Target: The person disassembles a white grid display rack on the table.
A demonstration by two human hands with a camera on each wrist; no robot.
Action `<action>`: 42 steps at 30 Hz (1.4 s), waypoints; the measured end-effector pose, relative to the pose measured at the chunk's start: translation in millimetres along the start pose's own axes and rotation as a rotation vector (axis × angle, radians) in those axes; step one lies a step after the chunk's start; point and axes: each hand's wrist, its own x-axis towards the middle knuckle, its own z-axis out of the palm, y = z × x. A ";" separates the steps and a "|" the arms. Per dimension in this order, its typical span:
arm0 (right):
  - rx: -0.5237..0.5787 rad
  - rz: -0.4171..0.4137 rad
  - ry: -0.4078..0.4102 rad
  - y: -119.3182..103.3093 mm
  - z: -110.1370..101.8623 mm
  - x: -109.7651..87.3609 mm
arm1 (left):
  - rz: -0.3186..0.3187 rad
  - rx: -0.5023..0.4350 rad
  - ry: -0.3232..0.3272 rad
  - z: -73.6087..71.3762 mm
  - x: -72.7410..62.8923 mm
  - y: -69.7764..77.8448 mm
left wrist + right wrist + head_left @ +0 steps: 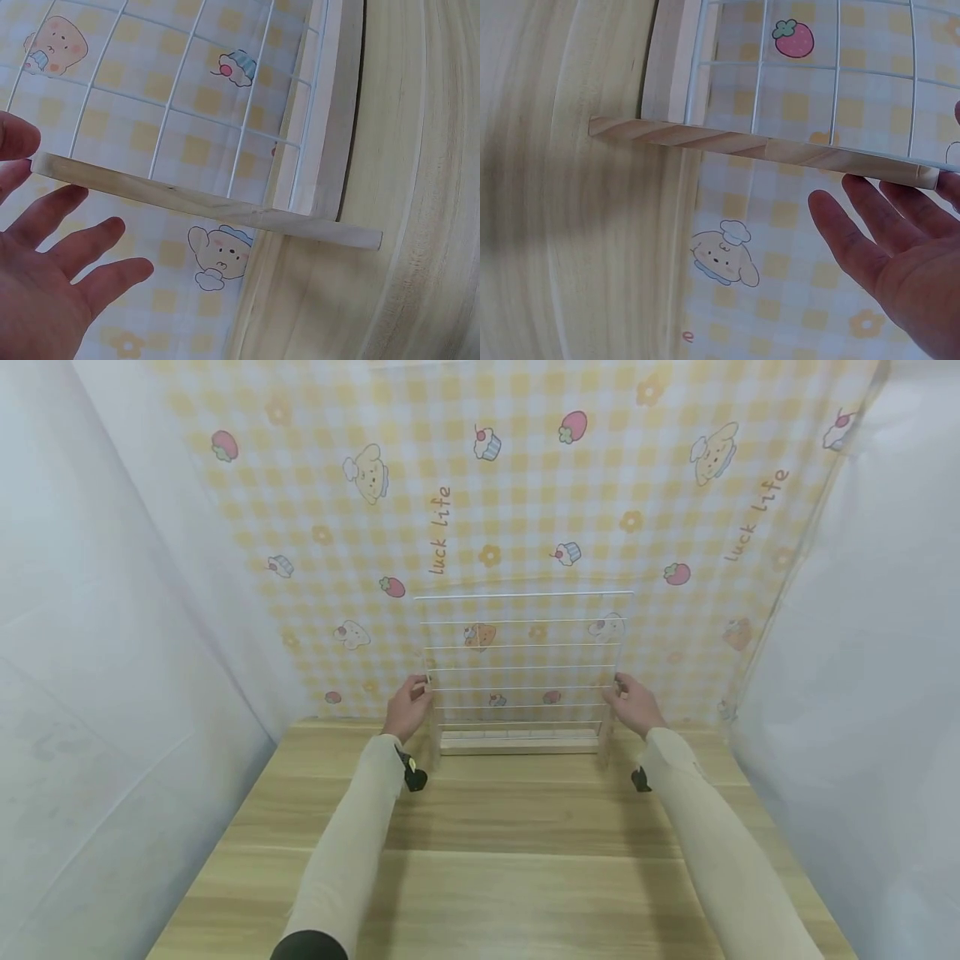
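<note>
A white wire grid rack [525,595] stands upright at the back of the table, with a wooden rail [517,746] along its bottom. At its left edge, my left hand [407,708] pinches the top end of a wooden side piece [172,196] between thumb and index finger; the other fingers are spread below it. On the opposite edge my right hand [636,706] holds the top end of the matching side piece [765,148]. Its fingertips [859,184] lie against the wood's outer face, and the thumb is mostly out of the right wrist view.
The wood-grain tabletop [510,852] extends in front of the rack. Close behind it hangs a yellow checked cloth [487,518] with cartoon prints. White sheets close in the left side [135,635] and right side [847,635].
</note>
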 end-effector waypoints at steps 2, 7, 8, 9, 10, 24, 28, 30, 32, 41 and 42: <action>0.002 -0.005 0.000 -0.7 0.6 -0.3 | 0.004 -0.011 0.012 -0.5 0.8 -1.3; -0.004 -0.016 -0.006 -2.2 1.7 -0.9 | 0.039 -0.025 0.038 -2.5 0.7 -7.1; -0.010 -0.019 -0.002 -1.8 1.8 -0.1 | 0.053 -0.023 0.043 -3.2 0.2 -8.1; -0.014 -0.022 0.002 -1.7 1.9 0.4 | 0.064 -0.023 0.047 -4.0 -0.6 -8.7; -0.015 -0.024 0.007 -1.1 2.0 1.4 | 0.072 -0.024 0.046 -5.1 -2.1 -8.9; -0.005 -0.075 -0.040 -8.0 15.5 5.5 | 0.142 0.018 0.024 -24.0 -59.0 -27.9; -0.051 -0.089 -0.055 -9.6 21.3 10.3 | 0.133 -0.077 0.058 -22.3 -75.8 -33.8; -0.060 -0.092 -0.054 -9.9 23.9 12.7 | 0.114 -0.125 0.079 -19.3 -81.8 -35.8; -0.058 -0.096 -0.057 -10.6 25.6 14.5 | 0.108 -0.168 0.098 -15.5 -87.9 -36.2; -0.085 -0.099 -0.045 -17.9 33.6 19.6 | 0.114 -0.207 0.158 -5.1 -114.4 -36.6; -0.090 -0.098 -0.046 -18.7 34.7 19.9 | 0.117 -0.206 0.159 -4.8 -117.3 -36.3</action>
